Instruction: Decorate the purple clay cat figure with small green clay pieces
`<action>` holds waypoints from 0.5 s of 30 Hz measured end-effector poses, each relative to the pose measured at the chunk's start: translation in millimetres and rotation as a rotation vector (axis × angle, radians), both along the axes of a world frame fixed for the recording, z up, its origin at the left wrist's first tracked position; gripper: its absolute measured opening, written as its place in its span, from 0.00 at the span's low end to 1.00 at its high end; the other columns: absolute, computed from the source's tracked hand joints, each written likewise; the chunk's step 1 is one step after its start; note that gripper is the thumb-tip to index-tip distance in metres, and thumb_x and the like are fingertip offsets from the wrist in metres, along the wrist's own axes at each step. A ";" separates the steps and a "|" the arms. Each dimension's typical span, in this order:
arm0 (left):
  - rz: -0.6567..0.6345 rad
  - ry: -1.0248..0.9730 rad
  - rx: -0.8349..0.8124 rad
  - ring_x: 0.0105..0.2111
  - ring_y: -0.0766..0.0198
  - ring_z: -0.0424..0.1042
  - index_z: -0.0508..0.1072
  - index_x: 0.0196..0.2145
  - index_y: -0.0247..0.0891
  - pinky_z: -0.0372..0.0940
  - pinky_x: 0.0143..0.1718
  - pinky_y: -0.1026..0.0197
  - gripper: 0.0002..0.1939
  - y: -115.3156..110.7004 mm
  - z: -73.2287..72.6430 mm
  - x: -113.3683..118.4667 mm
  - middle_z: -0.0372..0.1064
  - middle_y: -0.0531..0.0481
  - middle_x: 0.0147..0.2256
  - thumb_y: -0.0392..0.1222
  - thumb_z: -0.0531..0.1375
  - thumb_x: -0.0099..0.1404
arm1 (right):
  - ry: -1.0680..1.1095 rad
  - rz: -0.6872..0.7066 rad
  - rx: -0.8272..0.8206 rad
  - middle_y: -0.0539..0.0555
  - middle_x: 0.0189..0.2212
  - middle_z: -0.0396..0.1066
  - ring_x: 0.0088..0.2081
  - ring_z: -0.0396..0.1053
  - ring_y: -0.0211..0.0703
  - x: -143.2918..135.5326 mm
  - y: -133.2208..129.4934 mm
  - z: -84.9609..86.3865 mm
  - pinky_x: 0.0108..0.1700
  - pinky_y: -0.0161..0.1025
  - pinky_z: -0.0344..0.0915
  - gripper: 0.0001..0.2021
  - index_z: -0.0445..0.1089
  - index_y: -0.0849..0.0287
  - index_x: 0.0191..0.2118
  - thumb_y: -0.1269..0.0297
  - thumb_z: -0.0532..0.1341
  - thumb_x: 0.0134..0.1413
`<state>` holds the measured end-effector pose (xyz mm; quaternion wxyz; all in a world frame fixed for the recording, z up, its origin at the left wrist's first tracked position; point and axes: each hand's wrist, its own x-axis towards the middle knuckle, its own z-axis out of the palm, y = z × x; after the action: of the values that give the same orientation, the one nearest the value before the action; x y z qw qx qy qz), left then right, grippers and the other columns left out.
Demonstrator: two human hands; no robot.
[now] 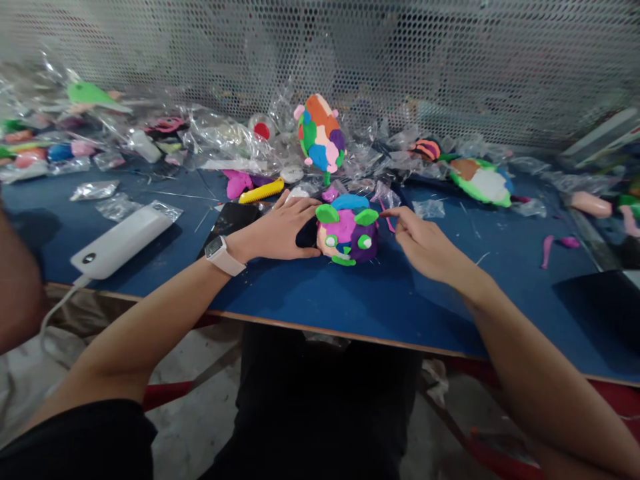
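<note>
A clay animal head (347,230) in pink, purple and peach sits near the middle of the blue table. It has green ears, white eyes ringed in green and a green mouth. My left hand (280,230), with a watch (220,253) on the wrist, rests at its left side. The thumb and index finger are spread apart, their tips against or very close to the head. From the right, my right hand (425,243) points its index finger at the green ear, at or just short of it. The other right fingers are curled, with nothing seen in them.
Behind stands a multicoloured clay shape (323,137) on a green stem. A yellow toothed tool (261,191) and a dark phone-like slab (230,223) lie left, beside a white power bank (123,240). Plastic wrappers (225,137) line the perforated panel (400,53). Someone's arm (17,280) is far left.
</note>
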<state>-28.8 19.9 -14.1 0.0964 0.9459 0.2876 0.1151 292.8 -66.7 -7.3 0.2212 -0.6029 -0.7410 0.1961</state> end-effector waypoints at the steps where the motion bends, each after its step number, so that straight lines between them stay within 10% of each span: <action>1: -0.006 0.003 0.010 0.70 0.38 0.62 0.66 0.69 0.36 0.44 0.76 0.31 0.42 1.5 1.2 -3.2 0.64 0.34 0.68 0.64 0.64 0.66 | 0.014 0.004 0.007 0.51 0.29 0.72 0.30 0.71 0.46 0.3 0.7 0.2 0.35 0.44 0.66 0.23 0.70 0.53 0.63 0.69 0.51 0.67; 15: 0.090 0.198 0.139 0.56 0.46 0.74 0.76 0.54 0.35 0.67 0.61 0.45 0.19 13.2 9.9 -11.1 0.74 0.40 0.54 0.45 0.55 0.73 | 0.068 -0.044 0.126 0.53 0.44 0.86 0.43 0.84 0.53 14.3 7.0 -2.3 0.52 0.54 0.79 0.12 0.84 0.52 0.48 0.64 0.64 0.64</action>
<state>-39.9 33.2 -4.2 -0.0035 0.9432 0.3292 0.0452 307.1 -59.7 -9.6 0.2881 -0.5969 -0.7305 0.1645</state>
